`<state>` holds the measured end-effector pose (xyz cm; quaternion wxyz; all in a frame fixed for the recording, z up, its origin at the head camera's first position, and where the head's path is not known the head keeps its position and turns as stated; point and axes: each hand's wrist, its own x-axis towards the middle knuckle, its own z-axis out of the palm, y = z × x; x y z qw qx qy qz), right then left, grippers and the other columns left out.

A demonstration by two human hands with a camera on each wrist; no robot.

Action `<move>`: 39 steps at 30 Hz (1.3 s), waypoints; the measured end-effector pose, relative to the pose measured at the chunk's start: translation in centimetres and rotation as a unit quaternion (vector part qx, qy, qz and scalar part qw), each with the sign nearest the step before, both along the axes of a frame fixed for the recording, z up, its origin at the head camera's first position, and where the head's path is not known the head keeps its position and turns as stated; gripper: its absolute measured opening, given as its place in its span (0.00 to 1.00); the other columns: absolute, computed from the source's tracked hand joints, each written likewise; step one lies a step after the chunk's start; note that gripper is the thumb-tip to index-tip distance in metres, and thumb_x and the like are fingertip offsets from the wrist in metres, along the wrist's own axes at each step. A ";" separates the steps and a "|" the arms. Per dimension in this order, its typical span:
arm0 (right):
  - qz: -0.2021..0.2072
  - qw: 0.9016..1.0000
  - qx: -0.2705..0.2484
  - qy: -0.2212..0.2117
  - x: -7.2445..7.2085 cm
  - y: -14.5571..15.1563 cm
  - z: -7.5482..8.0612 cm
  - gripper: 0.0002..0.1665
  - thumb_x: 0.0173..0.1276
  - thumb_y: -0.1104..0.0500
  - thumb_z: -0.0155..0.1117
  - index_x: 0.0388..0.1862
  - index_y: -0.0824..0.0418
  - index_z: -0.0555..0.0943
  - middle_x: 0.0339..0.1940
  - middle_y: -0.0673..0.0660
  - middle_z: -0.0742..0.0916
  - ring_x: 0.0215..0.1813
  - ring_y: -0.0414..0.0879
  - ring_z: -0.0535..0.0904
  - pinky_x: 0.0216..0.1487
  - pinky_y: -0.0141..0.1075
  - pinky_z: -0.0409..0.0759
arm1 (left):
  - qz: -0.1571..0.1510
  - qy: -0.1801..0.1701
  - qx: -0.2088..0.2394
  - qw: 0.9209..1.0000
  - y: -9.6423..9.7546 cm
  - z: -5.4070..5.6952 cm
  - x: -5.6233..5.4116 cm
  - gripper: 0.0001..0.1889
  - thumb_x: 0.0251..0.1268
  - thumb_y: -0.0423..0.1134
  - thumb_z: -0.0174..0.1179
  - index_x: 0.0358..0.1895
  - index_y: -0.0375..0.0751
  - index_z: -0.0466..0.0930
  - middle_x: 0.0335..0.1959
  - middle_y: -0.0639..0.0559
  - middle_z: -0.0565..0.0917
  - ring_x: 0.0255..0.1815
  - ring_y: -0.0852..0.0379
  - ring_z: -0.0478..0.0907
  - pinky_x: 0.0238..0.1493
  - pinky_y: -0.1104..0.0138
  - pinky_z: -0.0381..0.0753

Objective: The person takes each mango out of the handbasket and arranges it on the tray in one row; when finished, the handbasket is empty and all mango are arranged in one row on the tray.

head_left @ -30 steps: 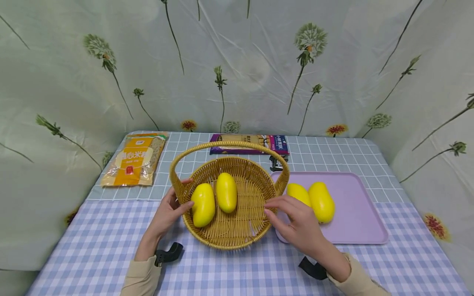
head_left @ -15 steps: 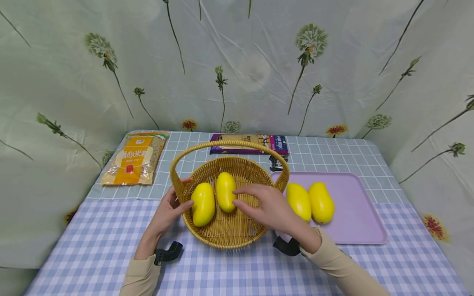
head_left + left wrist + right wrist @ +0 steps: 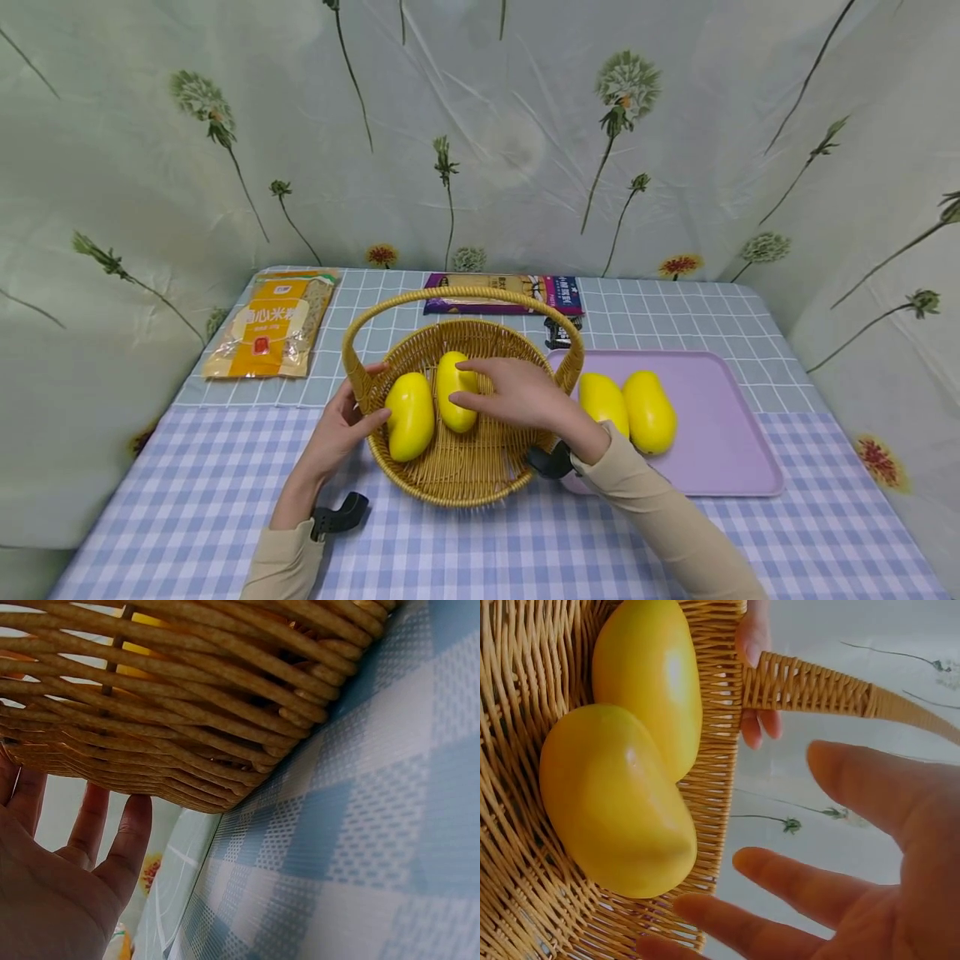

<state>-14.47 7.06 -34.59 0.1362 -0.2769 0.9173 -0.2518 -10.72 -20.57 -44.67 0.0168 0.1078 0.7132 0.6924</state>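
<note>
The right hand (image 3: 517,392) has just slid left over the wicker basket (image 3: 465,502) and is now at the middle mango (image 3: 455,382). Its fingers are spread and hold nothing; I can't tell if a tip touches the fruit. So it looks close enough to grab that mango, but has no grip yet. The left hand (image 3: 333,433) stays put, pinching the basket's left side. The left mango (image 3: 410,417) lies inside too. A third mango (image 3: 602,398) and a fourth mango (image 3: 649,412) lie on the purple tray (image 3: 723,446).

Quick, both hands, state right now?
Left hand: holding the basket by its side.
Right hand: open over the basket's inner mango, not gripping it.
</note>
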 end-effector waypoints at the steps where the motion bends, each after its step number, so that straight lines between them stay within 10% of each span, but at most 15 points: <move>1: 0.001 1.000 0.009 -0.006 -0.2 -0.2 0.0 0.34 0.67 0.37 0.56 0.66 0.52 0.73 0.60 0.51 0.79 0.60 0.48 0.73 0.57 0.45 0.72 | 0.000 -0.001 0.000 1.000 0.0 0.0 0.0 0.32 0.62 0.28 0.61 0.69 0.39 0.60 0.70 0.45 0.61 0.67 0.46 0.60 0.59 0.70 0.65; 13: -0.008 0.999 0.033 -0.028 -1.3 -1.4 -1.3 0.38 0.64 0.38 0.61 0.69 0.53 0.69 0.53 0.56 0.83 0.45 0.49 0.78 0.46 0.43 0.75 | -0.001 -0.003 0.003 1.000 -0.1 -0.2 0.1 0.32 0.62 0.28 0.60 0.69 0.40 0.59 0.70 0.45 0.61 0.67 0.46 0.59 0.59 0.70 0.65; 20: -0.033 0.999 0.026 -0.003 -1.9 -2.4 -2.0 0.37 0.62 0.39 0.64 0.64 0.56 0.69 0.32 0.54 0.82 0.29 0.47 0.75 0.29 0.37 0.73 | -0.001 -0.001 0.004 1.000 -0.2 -0.2 0.0 0.32 0.63 0.27 0.60 0.69 0.40 0.59 0.70 0.45 0.61 0.67 0.45 0.59 0.59 0.70 0.65; 39: -0.092 0.995 0.035 0.014 -2.3 -3.8 -3.3 0.36 0.58 0.42 0.69 0.53 0.61 0.65 0.23 0.55 0.78 0.21 0.46 0.74 0.22 0.35 0.72 | 0.000 0.001 0.003 1.000 -0.1 -0.4 -0.1 0.32 0.63 0.27 0.60 0.69 0.40 0.60 0.70 0.45 0.62 0.66 0.45 0.60 0.59 0.70 0.65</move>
